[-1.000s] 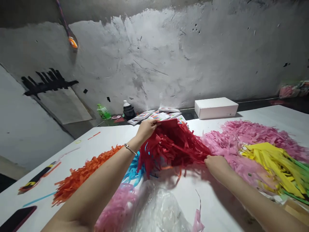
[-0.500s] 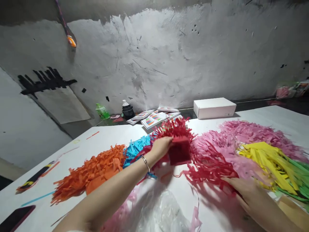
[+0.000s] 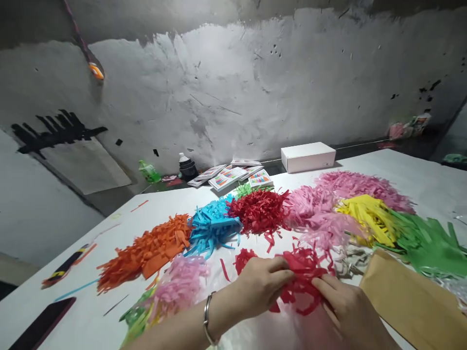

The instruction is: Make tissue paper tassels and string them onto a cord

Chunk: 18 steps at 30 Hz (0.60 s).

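Note:
Low in the middle of the view, my left hand [image 3: 260, 287] and my right hand [image 3: 345, 311] both pinch a small bunch of red fringed tissue paper [image 3: 301, 274] just above the white table [image 3: 419, 175]. A bracelet circles my left wrist. Beyond my hands lies a row of fringed paper piles: orange [image 3: 148, 250], blue [image 3: 211, 226], red [image 3: 260, 211], pink [image 3: 328, 204], yellow [image 3: 367, 216] and green [image 3: 428, 243]. A pale pink pile [image 3: 180, 284] sits to the left of my left hand.
A brown paper envelope [image 3: 408, 299] lies at the right. A white box [image 3: 308, 156], printed cards [image 3: 233, 176], a dark jar [image 3: 188, 167] and a green bottle [image 3: 149, 171] stand by the wall. A dark phone [image 3: 44, 328] lies at the front left edge.
My left hand let go of the large red pile, which now lies in the row. Both hands drew back toward me and took up a small red bunch. The view turned right.

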{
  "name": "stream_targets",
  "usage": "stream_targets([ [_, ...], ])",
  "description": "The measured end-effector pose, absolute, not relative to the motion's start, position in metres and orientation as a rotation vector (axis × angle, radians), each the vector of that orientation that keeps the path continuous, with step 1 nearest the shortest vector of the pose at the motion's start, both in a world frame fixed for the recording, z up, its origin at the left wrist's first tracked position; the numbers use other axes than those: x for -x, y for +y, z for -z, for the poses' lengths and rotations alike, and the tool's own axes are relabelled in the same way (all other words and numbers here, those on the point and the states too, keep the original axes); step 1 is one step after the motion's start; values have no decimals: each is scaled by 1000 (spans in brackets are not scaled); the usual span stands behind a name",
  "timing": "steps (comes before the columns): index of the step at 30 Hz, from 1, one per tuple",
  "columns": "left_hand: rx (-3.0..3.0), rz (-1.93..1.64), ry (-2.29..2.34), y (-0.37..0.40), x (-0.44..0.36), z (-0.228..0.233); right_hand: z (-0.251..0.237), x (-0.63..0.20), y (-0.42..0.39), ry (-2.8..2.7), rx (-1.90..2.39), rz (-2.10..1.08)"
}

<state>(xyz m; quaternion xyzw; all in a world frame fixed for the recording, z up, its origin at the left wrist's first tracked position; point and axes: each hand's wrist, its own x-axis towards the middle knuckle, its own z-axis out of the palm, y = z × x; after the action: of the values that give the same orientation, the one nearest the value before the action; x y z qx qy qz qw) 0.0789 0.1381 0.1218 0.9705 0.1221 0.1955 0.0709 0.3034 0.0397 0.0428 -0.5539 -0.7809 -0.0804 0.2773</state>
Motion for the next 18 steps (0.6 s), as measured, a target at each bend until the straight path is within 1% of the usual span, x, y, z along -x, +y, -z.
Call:
stream_targets([
  [4, -3023, -799, 443, 116, -57, -111, -16, -317, 16, -2069, 1745, 155],
  [8, -3033, -782, 524, 90, -47, -90, 15, -352, -7, -2020, 1984, 50],
  [10, -3002, -756, 565, 78, -48, -79, 17, -364, -22, -1996, 2041, 51],
  [13, -2957, -760, 594, 64, -52, -68, -5, -351, -45, -1973, 1930, 116],
  [16, -2918, -777, 587, 52, -55, -62, -34, -306, -55, -2069, 1594, 187],
  [18, -2909, -789, 549, 45, -56, -60, -40, -278, -51, -2122, 1441, 276],
])
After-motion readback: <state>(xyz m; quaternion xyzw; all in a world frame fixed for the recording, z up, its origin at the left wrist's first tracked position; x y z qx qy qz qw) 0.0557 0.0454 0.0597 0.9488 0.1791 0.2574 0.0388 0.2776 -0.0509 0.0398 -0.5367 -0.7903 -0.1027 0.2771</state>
